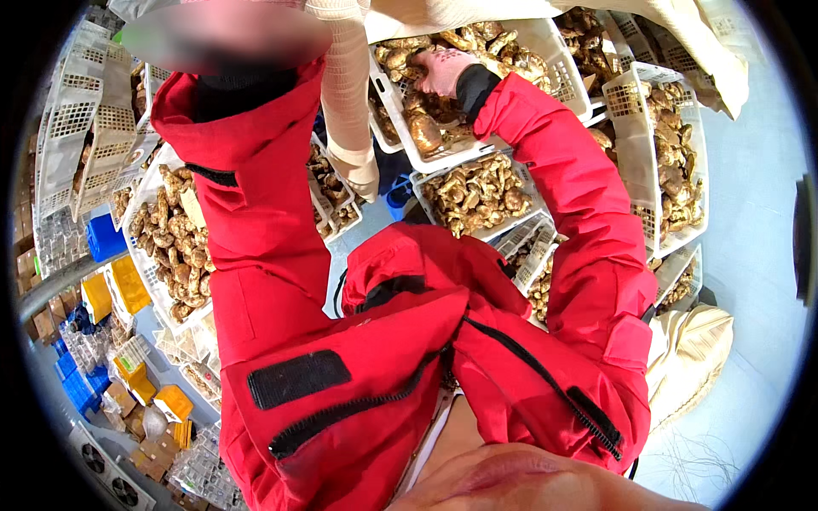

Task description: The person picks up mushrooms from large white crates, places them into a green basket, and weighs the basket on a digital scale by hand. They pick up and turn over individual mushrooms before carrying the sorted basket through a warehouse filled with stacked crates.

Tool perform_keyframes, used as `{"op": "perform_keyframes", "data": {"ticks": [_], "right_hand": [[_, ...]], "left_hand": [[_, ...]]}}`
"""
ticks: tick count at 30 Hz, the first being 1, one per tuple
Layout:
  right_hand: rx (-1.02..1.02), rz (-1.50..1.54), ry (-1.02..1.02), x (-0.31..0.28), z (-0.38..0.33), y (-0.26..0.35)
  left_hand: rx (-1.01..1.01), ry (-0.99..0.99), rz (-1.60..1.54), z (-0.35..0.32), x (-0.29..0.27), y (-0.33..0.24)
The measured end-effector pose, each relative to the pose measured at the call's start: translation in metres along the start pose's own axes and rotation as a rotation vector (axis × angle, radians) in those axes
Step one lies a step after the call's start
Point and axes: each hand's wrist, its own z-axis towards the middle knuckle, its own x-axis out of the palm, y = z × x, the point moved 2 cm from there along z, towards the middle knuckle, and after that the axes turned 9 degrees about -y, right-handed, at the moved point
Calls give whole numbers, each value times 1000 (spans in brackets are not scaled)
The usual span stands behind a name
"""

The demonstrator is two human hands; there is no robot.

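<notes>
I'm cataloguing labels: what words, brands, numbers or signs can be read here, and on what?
No text can be read.
White mushroom crate at top centre: no legible text.
Red jacket: no legible text.
Cardboard boxes at lower left: too small and blurred to tell.

Honestly, you've got nothing readable here: I can't make out any lettering on your red jacket (409, 315) or the white crates (568, 85), and the cardboard boxes (153, 456) are too small to tell.

A pale blue surface (754, 213), probably the floor, beneath white crates (637, 132) of brown mushrooms (480, 196).
</notes>
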Motion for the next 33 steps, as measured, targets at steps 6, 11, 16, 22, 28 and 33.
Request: {"op": "perform_keyframes", "data": {"ticks": [6, 11, 16, 22, 28, 33], "right_hand": [[114, 157, 194, -10, -20, -27], [-31, 168, 528, -3, -33, 7], [-126, -56, 451, 5, -44, 37], [-86, 23, 251, 36, -57, 24], [448, 1518, 163, -17, -63, -19], [399, 1877, 76, -39, -86, -34]], "left_hand": [[76, 4, -51, -8, 9, 1], [104, 116, -14, -2, -1, 7], [184, 80, -57, -7, 2, 7], [186, 18, -50, -9, 2, 11], [104, 90, -151, -18, 13, 2], [94, 96, -4, -8, 6, 6]]}}
